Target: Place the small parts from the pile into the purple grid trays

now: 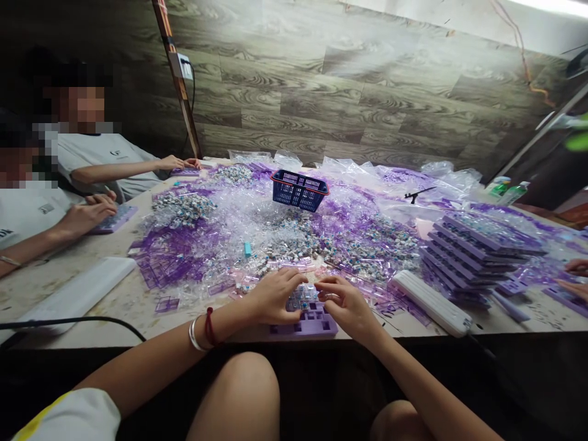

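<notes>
A purple tray with square compartments (316, 324) lies at the table's near edge, between my hands. Clear and bluish small parts (301, 297) fill its upper left area. My left hand (278, 296) rests over the tray's left side, thumb and fingers apart around those parts. At the right side, my right hand (346, 306) has its thumb and fingertips close together above the tray's upper right corner; whatever they pinch is too small to make out.
Loose parts and purple pieces (184, 251) cover the table's middle, with a dark blue basket (301, 191) behind. Stacked purple trays (468, 257) and a white bar (432, 303) are right. Two people work left; a hand (576, 285) shows far right.
</notes>
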`<state>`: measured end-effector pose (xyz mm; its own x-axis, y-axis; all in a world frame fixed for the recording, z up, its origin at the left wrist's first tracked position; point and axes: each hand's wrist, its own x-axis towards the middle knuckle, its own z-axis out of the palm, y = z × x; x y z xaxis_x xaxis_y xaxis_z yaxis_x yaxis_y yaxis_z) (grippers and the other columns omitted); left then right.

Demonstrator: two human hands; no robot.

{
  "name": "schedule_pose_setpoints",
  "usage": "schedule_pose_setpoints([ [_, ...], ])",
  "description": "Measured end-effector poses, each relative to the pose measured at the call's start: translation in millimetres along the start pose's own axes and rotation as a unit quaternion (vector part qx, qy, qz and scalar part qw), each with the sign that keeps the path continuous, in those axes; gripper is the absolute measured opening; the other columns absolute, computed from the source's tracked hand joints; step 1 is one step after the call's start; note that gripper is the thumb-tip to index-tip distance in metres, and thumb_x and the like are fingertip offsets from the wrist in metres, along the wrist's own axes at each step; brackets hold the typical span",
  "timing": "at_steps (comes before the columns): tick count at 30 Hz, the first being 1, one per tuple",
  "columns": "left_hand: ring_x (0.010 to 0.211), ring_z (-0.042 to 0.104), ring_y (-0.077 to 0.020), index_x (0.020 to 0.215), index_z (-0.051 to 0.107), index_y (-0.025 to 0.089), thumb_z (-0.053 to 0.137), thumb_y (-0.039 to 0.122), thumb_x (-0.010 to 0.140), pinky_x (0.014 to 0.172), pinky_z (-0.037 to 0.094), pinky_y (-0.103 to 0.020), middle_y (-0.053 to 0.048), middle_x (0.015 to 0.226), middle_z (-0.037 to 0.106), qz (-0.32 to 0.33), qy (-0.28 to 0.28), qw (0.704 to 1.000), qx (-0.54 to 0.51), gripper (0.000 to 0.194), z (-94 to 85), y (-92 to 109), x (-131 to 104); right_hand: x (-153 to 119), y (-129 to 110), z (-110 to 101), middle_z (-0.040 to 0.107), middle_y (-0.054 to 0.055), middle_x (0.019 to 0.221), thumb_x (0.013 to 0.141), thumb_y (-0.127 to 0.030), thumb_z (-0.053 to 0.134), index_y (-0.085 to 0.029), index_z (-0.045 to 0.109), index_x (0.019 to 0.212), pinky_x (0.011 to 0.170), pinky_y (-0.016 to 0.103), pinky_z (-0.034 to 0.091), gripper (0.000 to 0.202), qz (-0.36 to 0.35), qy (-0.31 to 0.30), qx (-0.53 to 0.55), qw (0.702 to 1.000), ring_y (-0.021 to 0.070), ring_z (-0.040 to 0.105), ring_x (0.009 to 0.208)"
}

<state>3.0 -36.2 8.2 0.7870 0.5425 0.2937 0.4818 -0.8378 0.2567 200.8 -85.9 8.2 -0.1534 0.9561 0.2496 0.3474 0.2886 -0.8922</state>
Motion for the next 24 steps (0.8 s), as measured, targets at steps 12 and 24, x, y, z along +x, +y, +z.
schedule_pose_setpoints([
  [12, 0.101, 0.052, -0.0210, 0.089, 0.058, 0.019, 0.062, 0.024, 0.076, 0.093, 0.041, -0.034, -0.006, 0.105, 0.058, 0.063, 0.075, 0.994, -0.051, 0.014, 1.1, -1.0, 0.1, 1.3, 2.0, -5.1, 0.067, 0.008, 0.091, 0.079, -0.025, 0.057, -0.016, 0.062, 0.113, 0.070, 0.032, 0.058, 0.036, 0.014, 0.000, -0.014, 1.000, 0.0195, 0.066, 0.082],
  [24, 0.089, 0.055, -0.0185, 0.081, 0.063, 0.019, 0.064, 0.022, 0.075, 0.084, 0.044, -0.032, -0.003, 0.094, 0.062, 0.078, 0.091, 0.992, -0.022, 0.006, 6.2, 1.1, 1.4, 3.1, 0.7, -8.0, 0.069, 0.008, 0.092, 0.077, -0.029, 0.060, -0.016, 0.064, 0.096, 0.071, 0.032, 0.057, 0.023, 0.032, 0.005, -0.030, 0.999, 0.0196, 0.067, 0.080],
])
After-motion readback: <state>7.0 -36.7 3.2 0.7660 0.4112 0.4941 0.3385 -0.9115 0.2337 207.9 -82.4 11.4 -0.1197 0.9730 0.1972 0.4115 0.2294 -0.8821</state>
